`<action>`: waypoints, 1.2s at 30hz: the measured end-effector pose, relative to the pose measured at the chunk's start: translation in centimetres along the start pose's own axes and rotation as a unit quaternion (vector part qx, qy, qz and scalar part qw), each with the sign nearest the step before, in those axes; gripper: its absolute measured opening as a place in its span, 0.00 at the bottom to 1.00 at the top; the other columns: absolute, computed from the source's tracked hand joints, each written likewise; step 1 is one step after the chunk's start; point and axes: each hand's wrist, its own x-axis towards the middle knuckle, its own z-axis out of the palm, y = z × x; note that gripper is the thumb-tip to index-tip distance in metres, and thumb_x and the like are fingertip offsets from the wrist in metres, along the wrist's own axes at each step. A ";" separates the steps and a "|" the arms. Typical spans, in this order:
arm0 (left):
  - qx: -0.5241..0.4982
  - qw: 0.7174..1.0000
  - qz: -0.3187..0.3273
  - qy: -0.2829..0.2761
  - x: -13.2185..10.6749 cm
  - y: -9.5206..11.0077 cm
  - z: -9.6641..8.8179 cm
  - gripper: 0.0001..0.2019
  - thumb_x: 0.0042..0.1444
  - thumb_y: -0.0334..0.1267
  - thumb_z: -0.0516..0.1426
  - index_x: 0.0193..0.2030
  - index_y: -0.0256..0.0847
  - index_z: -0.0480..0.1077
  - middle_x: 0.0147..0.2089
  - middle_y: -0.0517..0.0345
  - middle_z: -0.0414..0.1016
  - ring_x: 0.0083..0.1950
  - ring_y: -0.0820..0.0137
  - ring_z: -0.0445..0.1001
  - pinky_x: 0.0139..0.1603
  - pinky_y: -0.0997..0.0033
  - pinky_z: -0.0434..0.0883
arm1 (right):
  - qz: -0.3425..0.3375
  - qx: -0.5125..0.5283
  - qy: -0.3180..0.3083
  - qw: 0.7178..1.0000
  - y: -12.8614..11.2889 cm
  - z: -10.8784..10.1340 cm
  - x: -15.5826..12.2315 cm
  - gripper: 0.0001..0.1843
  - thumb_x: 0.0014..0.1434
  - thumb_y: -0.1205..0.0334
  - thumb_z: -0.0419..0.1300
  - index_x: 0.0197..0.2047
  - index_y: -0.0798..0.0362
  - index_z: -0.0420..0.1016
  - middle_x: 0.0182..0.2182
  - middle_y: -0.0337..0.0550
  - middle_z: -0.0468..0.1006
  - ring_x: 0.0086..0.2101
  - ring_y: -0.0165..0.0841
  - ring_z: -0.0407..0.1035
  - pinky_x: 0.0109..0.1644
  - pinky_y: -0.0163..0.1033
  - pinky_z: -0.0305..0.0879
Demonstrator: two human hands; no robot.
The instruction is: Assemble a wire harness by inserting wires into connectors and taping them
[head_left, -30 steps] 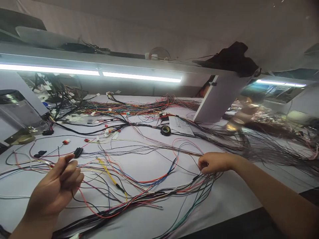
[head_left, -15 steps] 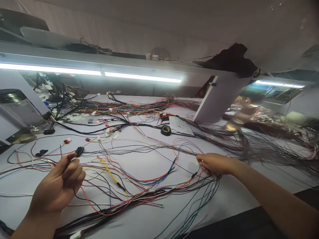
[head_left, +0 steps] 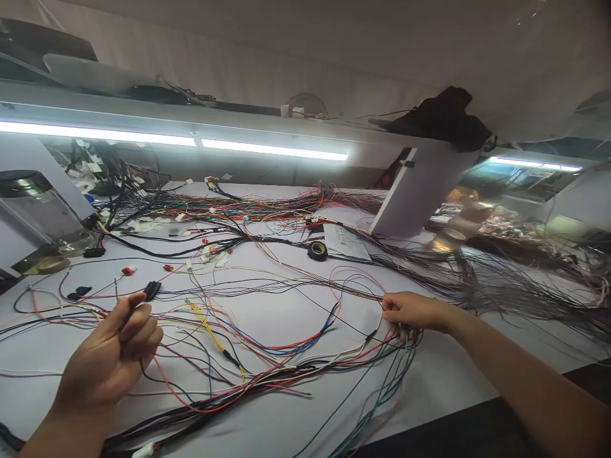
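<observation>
My left hand (head_left: 114, 350) is closed at the lower left, fingers curled and thumb against forefinger. A black multi-pin connector (head_left: 153, 291) sits at its fingertips, gripped by its near edge; the exact grip is partly hidden. Thin wires (head_left: 267, 286) run from this connector across to the right. My right hand (head_left: 405, 312) pinches the gathered far part of these wires, palm downward. Below its fingers, green wires (head_left: 382, 401) and a mixed dark bundle (head_left: 305, 372) spread over the white table (head_left: 443, 394).
A roll of black tape (head_left: 317, 250) lies beside a paper sheet (head_left: 347, 242). Many coloured wires (head_left: 238, 207) stretch along the back. A glass jar (head_left: 38, 210) stands at left. More loose wires (head_left: 515, 280) cover the right side. A white upright panel (head_left: 405, 197) stands behind them.
My right hand has slid slightly to the right along the wires, and its lower fingers have shifted. My left hand and the connector stay almost in place.
</observation>
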 end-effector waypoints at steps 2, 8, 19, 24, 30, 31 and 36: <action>-0.006 1.000 -0.002 0.000 -0.1 0.1 0.1 0.06 0.62 0.38 0.52 0.39 0.40 0.68 0.16 0.70 0.50 0.15 0.79 0.45 0.14 0.75 0.49 | 0.014 -0.005 0.005 1.000 -0.2 0.1 -0.1 0.07 0.61 0.57 0.47 0.36 0.52 0.60 0.23 0.39 0.75 0.17 0.28 0.68 0.20 0.30 0.57; -0.011 1.000 -0.003 0.013 -0.2 0.0 0.7 0.07 0.63 0.36 0.49 0.37 0.39 0.68 0.16 0.70 0.50 0.14 0.79 0.46 0.14 0.75 0.49 | -0.026 -0.089 0.161 0.983 -0.8 0.2 -0.1 0.12 0.62 0.53 0.48 0.39 0.49 0.68 0.30 0.39 0.74 0.20 0.26 0.67 0.26 0.32 0.59; 0.017 0.999 0.024 -0.033 0.3 -0.2 0.0 0.11 0.65 0.34 0.45 0.38 0.39 0.67 0.16 0.70 0.49 0.13 0.79 0.45 0.14 0.74 0.47 | -0.112 0.581 -0.027 0.806 -7.0 4.0 -3.0 0.11 0.53 0.61 0.67 0.37 0.54 0.70 0.28 0.36 0.72 0.23 0.17 0.66 0.22 0.19 0.59; 0.016 0.999 0.019 -0.031 0.2 -0.1 0.0 0.10 0.65 0.34 0.45 0.38 0.39 0.67 0.17 0.70 0.48 0.14 0.79 0.44 0.14 0.74 0.46 | -0.105 0.607 -0.064 0.785 -7.6 5.3 -2.4 0.09 0.56 0.64 0.65 0.36 0.55 0.68 0.29 0.37 0.73 0.23 0.17 0.67 0.22 0.19 0.61; 0.016 0.999 0.018 -0.029 0.0 -0.1 0.1 0.10 0.64 0.34 0.45 0.38 0.40 0.67 0.17 0.69 0.46 0.16 0.78 0.41 0.15 0.74 0.45 | -0.109 0.611 -0.086 0.780 -8.0 5.4 -2.2 0.11 0.55 0.63 0.65 0.37 0.54 0.66 0.27 0.34 0.70 0.22 0.16 0.64 0.25 0.20 0.60; 0.017 0.999 0.018 -0.028 0.0 -0.1 0.2 0.10 0.64 0.34 0.46 0.38 0.40 0.67 0.17 0.69 0.46 0.16 0.78 0.41 0.15 0.74 0.45 | -0.119 0.603 -0.082 0.785 -8.1 5.5 -2.3 0.11 0.56 0.62 0.64 0.37 0.53 0.65 0.26 0.33 0.69 0.21 0.16 0.63 0.25 0.20 0.59; 0.030 0.999 0.019 -0.010 0.0 -0.1 0.4 0.10 0.63 0.34 0.46 0.37 0.40 0.67 0.18 0.69 0.45 0.16 0.78 0.39 0.14 0.74 0.45 | -0.209 0.290 -0.045 0.933 -9.2 7.3 -3.7 0.06 0.62 0.58 0.54 0.37 0.51 0.68 0.22 0.32 0.68 0.21 0.23 0.62 0.26 0.28 0.57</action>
